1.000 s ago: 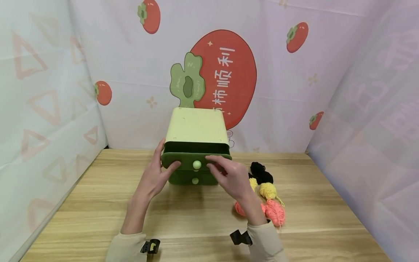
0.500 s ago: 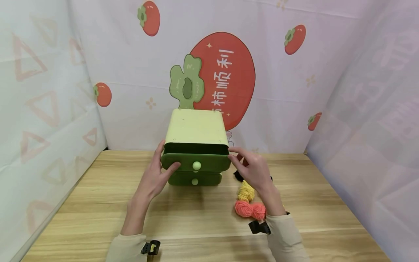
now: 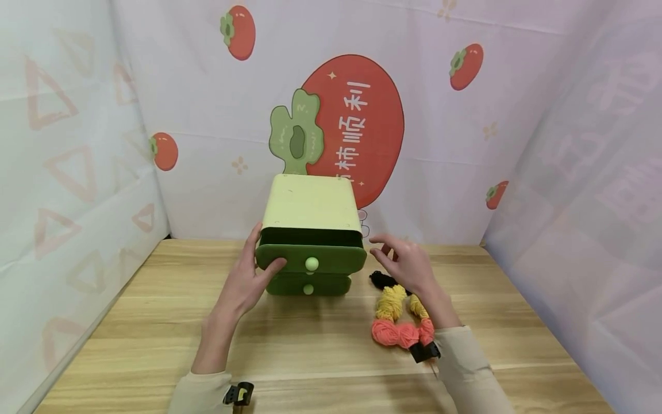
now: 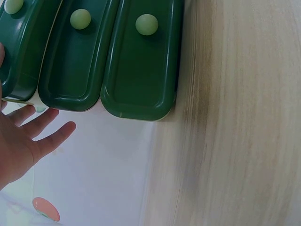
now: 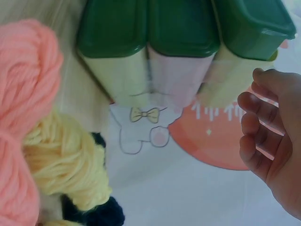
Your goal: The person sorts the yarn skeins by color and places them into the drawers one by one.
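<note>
A small cream drawer unit [image 3: 312, 201] with green drawer fronts and round pale knobs stands at the back of the table. Its top drawer [image 3: 336, 260] is pulled part way out, showing a dark gap behind the front. My left hand [image 3: 242, 282] rests at the drawer's left end, thumb on the front and straight, spread fingers along the side, as the left wrist view shows. My right hand [image 3: 405, 265] hovers just off the unit's right side with loosely bent fingers and holds nothing. Three green fronts [image 4: 141, 61] show in the left wrist view.
Right of the unit, under and beside my right forearm, lie skeins of pink yarn [image 3: 385, 332], yellow yarn [image 3: 390, 303] and black yarn [image 3: 381, 280]. A printed cloth backdrop [image 3: 429, 144] rises behind the wooden table [image 3: 155, 322], with cloth walls on both sides.
My right hand has moved from the drawer front beside the knob, past its right corner, to a spot just off the unit. The left hand and the drawer stay as they were.
</note>
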Demonstrator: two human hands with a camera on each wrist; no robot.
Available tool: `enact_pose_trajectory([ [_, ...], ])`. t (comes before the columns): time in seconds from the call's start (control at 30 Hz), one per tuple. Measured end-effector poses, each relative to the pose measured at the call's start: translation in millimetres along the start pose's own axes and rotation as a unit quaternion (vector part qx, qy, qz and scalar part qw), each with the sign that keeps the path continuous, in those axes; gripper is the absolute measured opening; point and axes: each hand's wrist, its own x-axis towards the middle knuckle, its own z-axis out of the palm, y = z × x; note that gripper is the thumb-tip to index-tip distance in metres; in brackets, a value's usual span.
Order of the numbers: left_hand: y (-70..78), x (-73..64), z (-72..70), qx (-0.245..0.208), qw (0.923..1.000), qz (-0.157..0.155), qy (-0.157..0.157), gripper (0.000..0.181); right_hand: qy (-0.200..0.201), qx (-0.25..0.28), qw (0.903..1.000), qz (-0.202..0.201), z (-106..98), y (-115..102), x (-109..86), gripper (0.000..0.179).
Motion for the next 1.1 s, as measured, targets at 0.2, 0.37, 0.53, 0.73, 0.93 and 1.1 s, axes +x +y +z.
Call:
enact_pose_trajectory([
  [0.2, -1.1, 0.3, -0.2, -0.001, 1.0, 0.0, 0.001, 0.086, -0.064, -0.017, 0.9971, 0.037, 7, 16, -3.2, 0.025],
  [0.37, -0.8, 0.1, -0.4, -0.001, 1.0, 0.001, 0.001, 0.086, -0.116, -0.033, 0.9892, 0.083, 13, 27, -7.2, 0.032],
  [0.53, -0.4, 0.0, -0.4, -0.002, 1.0, 0.0, 0.001, 0.086, -0.158, -0.037, 0.9803, 0.112, 18, 41, -12.0, 0.036],
  [0.73, -0.3, 0.3, 0.9, -0.007, 1.0, -0.003, -0.001, 0.086, -0.209, -0.044, 0.9675, 0.135, 21, 54, -17.9, 0.039],
  [0.93, 1.2, -0.5, 0.4, -0.009, 1.0, 0.002, 0.0, 0.089, -0.25, -0.049, 0.9572, 0.137, 22, 64, -22.8, 0.041],
  [1.1, 1.5, -0.5, 1.1, -0.007, 1.0, 0.003, 0.002, 0.089, -0.277, -0.042, 0.9488, 0.146, 23, 68, -25.3, 0.041],
])
